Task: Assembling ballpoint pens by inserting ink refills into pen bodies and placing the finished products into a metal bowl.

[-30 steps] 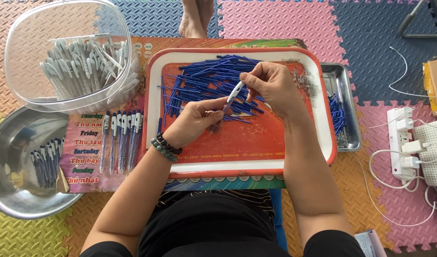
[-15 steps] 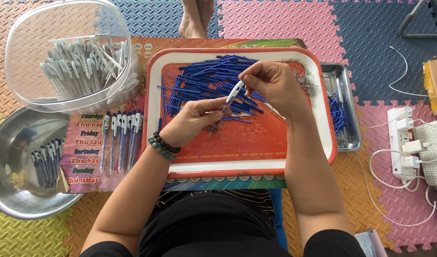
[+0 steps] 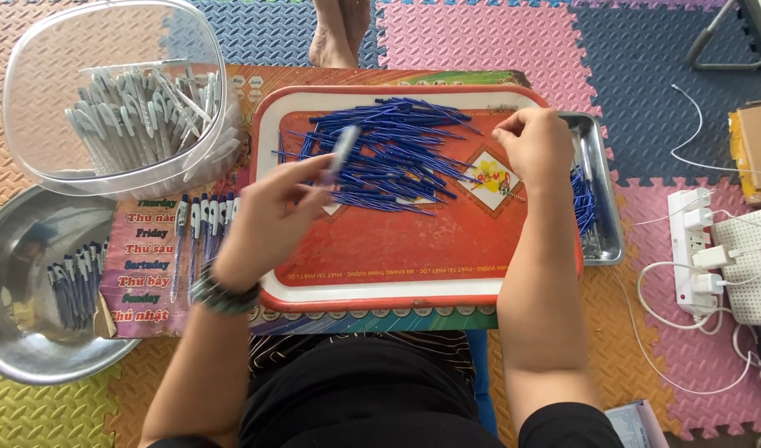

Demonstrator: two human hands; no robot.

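My left hand [image 3: 272,211] holds a white and blue pen [image 3: 344,149] over the left part of a red tray [image 3: 380,300]. A heap of thin blue refills [image 3: 397,153] lies on the tray's far half. Over the tray's right rim, my right hand [image 3: 534,145] has its fingers curled, and nothing shows in them. It is next to a small metal tray [image 3: 606,241] that holds blue parts [image 3: 583,199]. A row of finished pens [image 3: 202,228] lies on a printed sheet left of the red tray.
A clear plastic bowl [image 3: 32,99] of grey-white pen barrels [image 3: 140,112] stands at the far left. A metal bowl [image 3: 24,348] with several pens [image 3: 73,282] sits below it. A power strip [image 3: 695,249] with cables lies at the right. Another person's feet [image 3: 335,37] show at the top.
My hands have parted. The left one carried the pen leftward, away from the pile, and the right one let go of it and moved right toward the small metal tray.
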